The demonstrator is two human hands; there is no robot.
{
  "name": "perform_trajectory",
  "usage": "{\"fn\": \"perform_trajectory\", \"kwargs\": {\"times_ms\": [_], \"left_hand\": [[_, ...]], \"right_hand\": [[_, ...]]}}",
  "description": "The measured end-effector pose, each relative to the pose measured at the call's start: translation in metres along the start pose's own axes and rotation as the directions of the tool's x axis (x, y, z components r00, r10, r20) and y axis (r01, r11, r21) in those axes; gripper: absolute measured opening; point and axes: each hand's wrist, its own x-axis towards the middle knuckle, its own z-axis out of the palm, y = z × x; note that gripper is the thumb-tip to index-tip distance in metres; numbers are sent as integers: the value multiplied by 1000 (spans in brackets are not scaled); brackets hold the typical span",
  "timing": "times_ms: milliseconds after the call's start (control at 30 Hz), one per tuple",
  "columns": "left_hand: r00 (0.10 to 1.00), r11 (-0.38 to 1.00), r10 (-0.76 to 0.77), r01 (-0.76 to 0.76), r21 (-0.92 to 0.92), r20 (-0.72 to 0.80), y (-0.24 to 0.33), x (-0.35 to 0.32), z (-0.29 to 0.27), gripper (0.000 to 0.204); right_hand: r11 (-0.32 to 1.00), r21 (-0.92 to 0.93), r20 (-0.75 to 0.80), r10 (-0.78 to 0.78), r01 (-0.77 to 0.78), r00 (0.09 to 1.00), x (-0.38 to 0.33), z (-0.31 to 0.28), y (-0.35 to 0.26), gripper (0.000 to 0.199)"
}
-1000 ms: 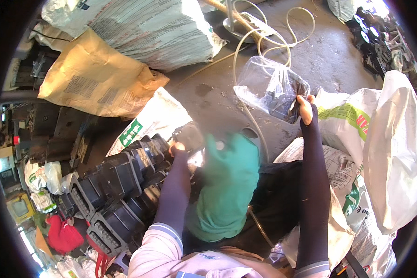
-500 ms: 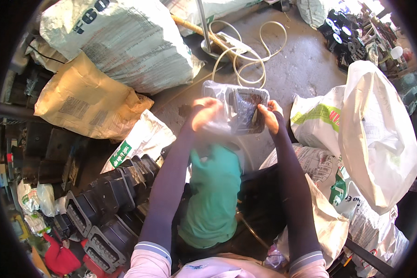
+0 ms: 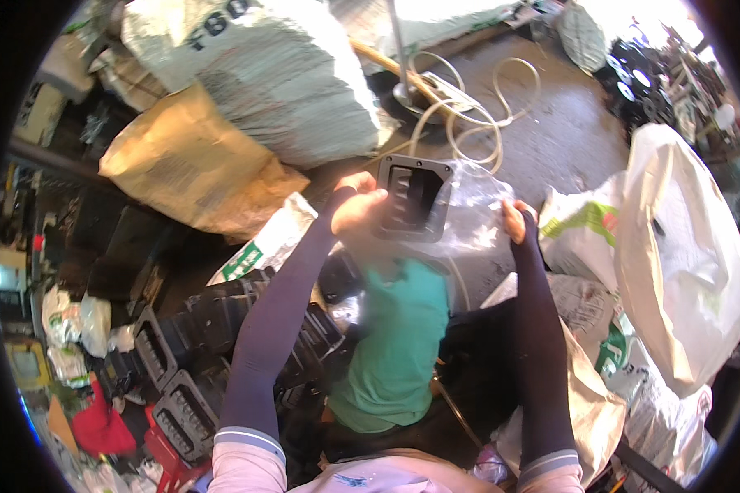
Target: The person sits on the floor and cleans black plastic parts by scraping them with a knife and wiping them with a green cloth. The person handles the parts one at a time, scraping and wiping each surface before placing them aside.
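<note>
Up and apart go both hands since a moment ago, stretching the bag [image 3: 469,218] wider. Left hand [image 3: 358,209] has its fingers clamped on the black frame [image 3: 415,197] at the bag's mouth; right hand [image 3: 514,220] pinches the bag's far edge. Sacks [image 3: 682,255] crowd right, stacked frames [image 3: 189,353] left; bare floor [image 3: 559,131] lies ahead.

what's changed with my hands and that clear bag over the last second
A second ago only the right hand held the clear plastic bag, while the left hand was down at the stack of black plastic frames. Since then the left hand has come up holding a black frame and is putting it into the bag's mouth. The right hand still grips the bag; the sacks around stayed put.
</note>
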Motion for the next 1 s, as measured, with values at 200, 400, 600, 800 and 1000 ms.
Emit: {"fn": "perform_trajectory", "kwargs": {"times_ms": [200,400,600,800,1000], "left_hand": [[947,996,1,-30,-86,-322,17,-29,-117,25],[911,991,105,-64,114,-398,29,-57,-189,28],[981,937,-67,125,325,-184,-79,-25,-135,25],[973,485,-108,-129,-865,-206,-291,-46,-1,45],[720,625,-579,90,-775,-383,-324,-120,54,35]], "right_hand": [[843,343,256,341,-415,904,18,-4,16,24],[871,381,213,242,-309,946,12,-7,-21,30],[982,116,281,113,-151,953,5,-1,-52,34],[963,218,297,88,-158,951,2,-12,-54,33],[943,260,341,111,-208,933,-4,-9,-69,30]]}}
